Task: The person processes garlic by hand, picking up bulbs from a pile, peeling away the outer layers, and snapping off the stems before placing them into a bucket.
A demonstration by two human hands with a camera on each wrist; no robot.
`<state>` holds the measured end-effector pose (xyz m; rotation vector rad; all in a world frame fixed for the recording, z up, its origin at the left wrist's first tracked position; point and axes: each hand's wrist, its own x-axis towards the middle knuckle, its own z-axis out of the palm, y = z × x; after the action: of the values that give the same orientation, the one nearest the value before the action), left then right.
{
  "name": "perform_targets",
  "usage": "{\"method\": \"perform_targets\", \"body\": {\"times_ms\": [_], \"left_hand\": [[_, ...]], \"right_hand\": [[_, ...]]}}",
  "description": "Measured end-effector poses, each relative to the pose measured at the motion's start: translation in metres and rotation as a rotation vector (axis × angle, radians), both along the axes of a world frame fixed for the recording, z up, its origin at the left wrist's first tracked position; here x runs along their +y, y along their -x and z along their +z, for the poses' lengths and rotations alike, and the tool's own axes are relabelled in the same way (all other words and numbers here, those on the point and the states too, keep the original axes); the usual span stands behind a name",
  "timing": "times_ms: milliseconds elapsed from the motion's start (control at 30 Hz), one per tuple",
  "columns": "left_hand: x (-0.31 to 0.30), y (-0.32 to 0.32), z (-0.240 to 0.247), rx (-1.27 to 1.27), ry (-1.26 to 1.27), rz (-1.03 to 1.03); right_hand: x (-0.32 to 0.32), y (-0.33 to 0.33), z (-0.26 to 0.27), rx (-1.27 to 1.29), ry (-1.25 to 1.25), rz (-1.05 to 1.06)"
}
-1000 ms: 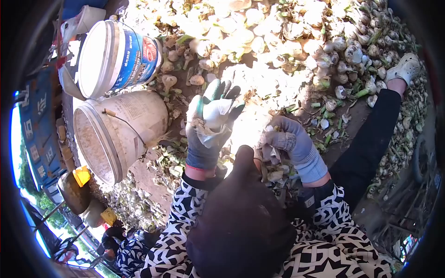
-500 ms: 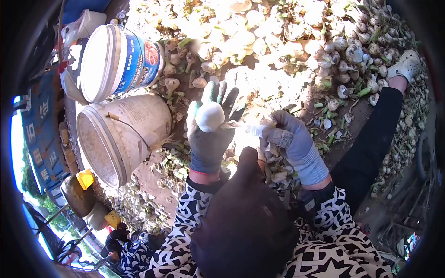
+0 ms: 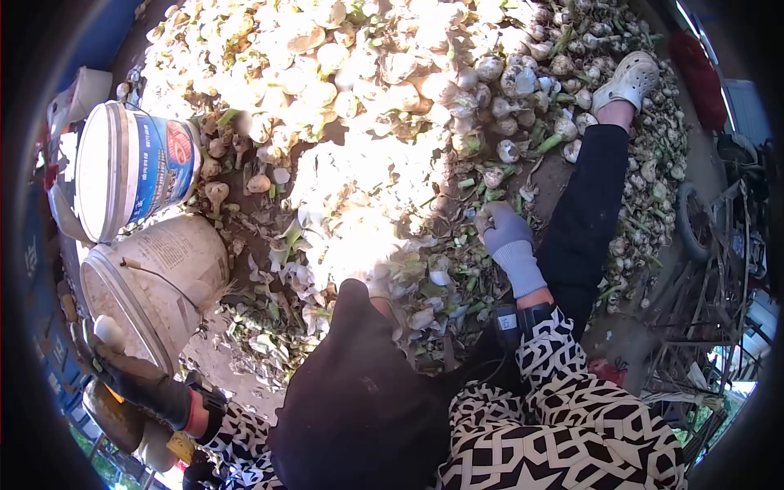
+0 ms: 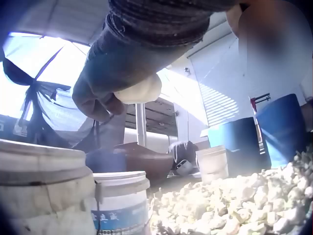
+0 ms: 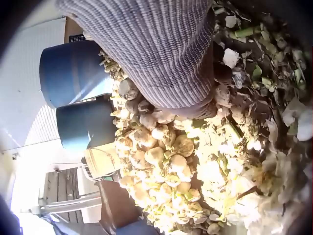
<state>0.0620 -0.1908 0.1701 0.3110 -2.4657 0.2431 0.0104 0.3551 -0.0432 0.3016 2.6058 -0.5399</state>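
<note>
A peeled white garlic bulb is held in my gloved left hand, far out to the left beside the mouth of the lower white bucket. From the left wrist, the fingers curl downward and the pale bulb shows under the palm, above the bucket rims. My right hand, in a grey knitted glove, is over the scraps near the outstretched leg, fingers bent in. Its wrist view shows mostly the glove's back; whatever the fingers hold is hidden.
A lidded white-and-blue bucket lies behind the open one. Unpeeled garlic spreads across the far ground, with peels and green stems nearer. A leg in a clog stretches along the right; a metal frame with a wheel stands beyond.
My left hand has carried the bulb from the middle to the far left, beside the bucket. The right hand has drawn away from it, and the head view has shifted right.
</note>
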Motion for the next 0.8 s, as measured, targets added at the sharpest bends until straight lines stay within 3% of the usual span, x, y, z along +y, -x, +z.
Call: {"method": "perform_targets", "body": {"times_ms": [33,100,167,233,267,300,333,367,400,433,467,500,567,633,667,700,767,800], "left_hand": [[0.012,0.007,0.007,0.261,-0.42,0.19],[-0.008,0.0,0.014,0.157,0.031,0.266],[0.036,0.019,-0.006,0.145,-0.202,-0.01],[0.1,0.036,-0.058,0.082,-0.872,-0.152],[0.126,0.042,-0.085,-0.126,-1.095,-0.194],[0.162,0.049,-0.111,-0.169,-1.398,-0.33],[0.195,0.056,-0.125,-0.36,-1.492,-0.367],[0.213,0.059,-0.151,-0.514,-1.205,-0.561],[0.235,0.06,-0.165,-0.64,-1.192,-0.655],[0.251,0.064,-0.169,-0.694,-1.084,-0.738],[0.258,0.066,-0.173,-0.715,-1.122,-0.738],[0.26,0.067,-0.179,-0.654,-1.087,-0.699],[0.247,0.069,-0.179,-0.639,-1.057,-0.746],[0.244,0.065,-0.168,-0.599,-1.089,-0.664],[0.241,0.064,-0.164,-0.449,-0.942,-0.714],[0.238,0.063,-0.159,-0.443,-0.936,-0.708],[0.239,0.058,-0.151,-0.471,-1.0,-0.649],[0.238,0.057,-0.152,-0.445,-1.001,-0.659]], "right_hand": [[0.014,0.009,-0.008,0.134,-0.1,0.023],[0.031,0.034,-0.023,0.059,-0.157,-0.029],[0.031,0.055,-0.039,0.018,-0.252,-0.066],[0.028,0.061,-0.066,-0.019,-0.264,0.002],[0.029,0.062,-0.076,0.011,-0.185,-0.053],[0.028,0.064,-0.083,0.037,-0.105,-0.106],[0.026,0.059,-0.088,0.109,0.207,-0.21],[0.008,0.05,-0.09,0.075,0.772,-0.476],[-0.025,0.041,-0.049,-0.117,1.324,-0.818],[-0.047,0.032,-0.037,-0.206,1.601,-0.798],[-0.08,0.025,-0.002,-0.269,1.742,-0.846],[-0.105,0.017,0.009,-0.211,1.812,-0.843],[-0.128,0.015,0.019,-0.393,1.993,-0.751],[-0.147,0.014,0.029,-0.332,1.978,-0.982],[-0.146,0.015,0.025,-0.118,1.626,-0.634],[-0.142,0.02,0.024,-0.122,1.631,-0.624],[-0.14,0.037,0.049,0.414,0.843,0.191],[-0.145,0.04,0.06,0.369,0.759,0.132]]}}
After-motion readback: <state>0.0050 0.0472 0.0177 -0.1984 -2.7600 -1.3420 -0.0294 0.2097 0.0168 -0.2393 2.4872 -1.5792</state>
